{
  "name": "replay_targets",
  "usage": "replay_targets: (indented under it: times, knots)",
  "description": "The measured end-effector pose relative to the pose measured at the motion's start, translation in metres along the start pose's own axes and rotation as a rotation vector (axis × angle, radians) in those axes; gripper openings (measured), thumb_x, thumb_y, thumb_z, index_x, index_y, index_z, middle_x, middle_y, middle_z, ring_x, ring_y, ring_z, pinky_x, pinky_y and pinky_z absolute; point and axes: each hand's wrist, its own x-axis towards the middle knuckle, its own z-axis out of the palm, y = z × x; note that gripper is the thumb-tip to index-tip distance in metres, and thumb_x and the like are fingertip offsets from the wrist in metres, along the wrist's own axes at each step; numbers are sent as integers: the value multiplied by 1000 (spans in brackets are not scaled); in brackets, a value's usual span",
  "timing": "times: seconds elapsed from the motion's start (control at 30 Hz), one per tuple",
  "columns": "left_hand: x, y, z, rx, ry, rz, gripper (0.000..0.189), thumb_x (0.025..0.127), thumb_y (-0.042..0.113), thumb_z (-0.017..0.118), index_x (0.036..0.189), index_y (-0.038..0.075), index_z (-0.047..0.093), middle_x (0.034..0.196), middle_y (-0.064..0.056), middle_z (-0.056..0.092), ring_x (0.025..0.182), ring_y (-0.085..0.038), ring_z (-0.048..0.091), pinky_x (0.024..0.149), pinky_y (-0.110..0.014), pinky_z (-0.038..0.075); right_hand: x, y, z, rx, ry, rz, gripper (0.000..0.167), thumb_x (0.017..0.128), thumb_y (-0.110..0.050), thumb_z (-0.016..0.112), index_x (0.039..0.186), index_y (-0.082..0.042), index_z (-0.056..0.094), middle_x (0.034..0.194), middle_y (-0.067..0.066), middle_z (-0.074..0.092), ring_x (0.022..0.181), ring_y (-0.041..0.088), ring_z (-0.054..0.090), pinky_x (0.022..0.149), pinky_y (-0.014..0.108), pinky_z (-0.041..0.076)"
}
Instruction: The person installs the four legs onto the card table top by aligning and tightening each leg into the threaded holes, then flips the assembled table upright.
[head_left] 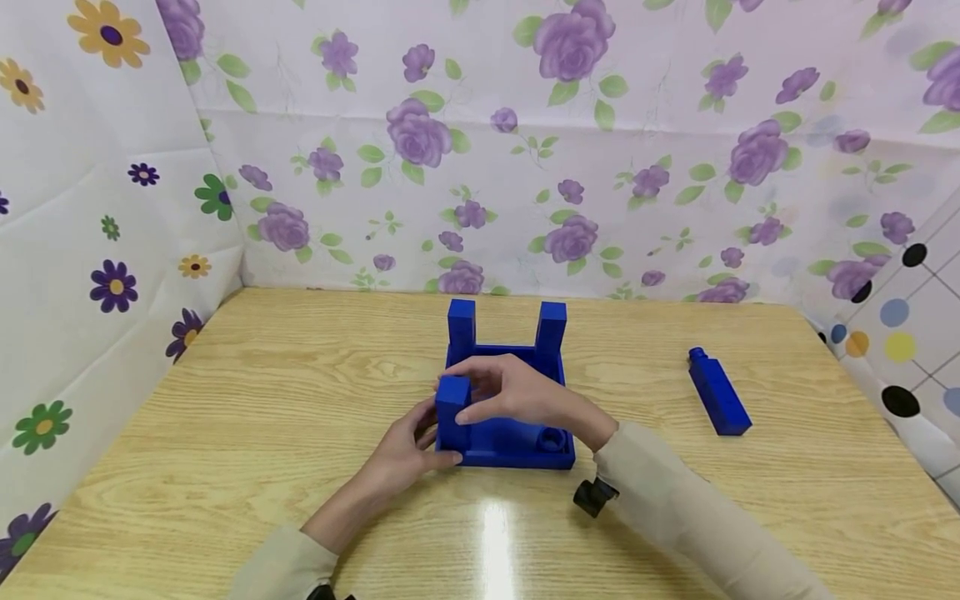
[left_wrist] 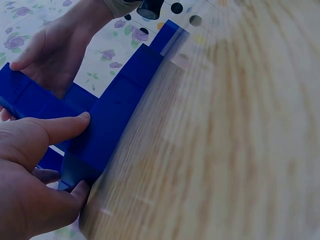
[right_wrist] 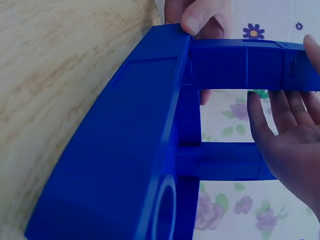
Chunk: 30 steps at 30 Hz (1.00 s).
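A blue square tabletop (head_left: 517,460) with raised edges lies upside down on the wooden table, legs pointing up. My left hand (head_left: 399,454) grips its front left corner, thumb over the near edge. At that same corner stands a blue square leg (head_left: 453,408). My right hand (head_left: 528,393) holds this leg near its upper end, thumb on one side and fingers on the other, as the left wrist view also shows. Two more legs, a left one (head_left: 462,325) and a right one (head_left: 551,327), rise from the far corners. A round socket (head_left: 551,439) shows at the front right corner.
A loose blue leg (head_left: 720,396) with a threaded end lies on the wooden table (head_left: 637,350) to the right. Flowered cloth (head_left: 480,150) hangs behind the table's far edge, with more patterned cloth at both sides.
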Motion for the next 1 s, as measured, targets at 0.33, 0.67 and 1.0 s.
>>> replay_targets:
  times: [0.33,0.67,1.0]
  knots:
    - [-1,0,0,-8,-23,11,82,80,-4,75,149,2,30,150,-20,33,139,-34,29,111,-40,31,-1,-5,16,-267,199,-62,42,81,-25,80,117,-11,63,103,-5,65,97,9,61,88,27,52]
    - [-1,0,0,6,-3,-9,86,81,-2,75,151,3,27,150,-20,32,138,-37,29,111,-45,32,-1,-12,38,-508,448,-109,32,76,-28,85,94,-13,64,81,-7,60,71,8,56,60,23,49]
    - [-2,1,0,0,-18,7,82,80,-3,75,150,4,31,148,-19,36,139,-34,30,114,-46,26,-3,-18,48,-485,556,0,32,74,-30,85,88,-13,62,73,-8,59,60,5,54,49,22,45]
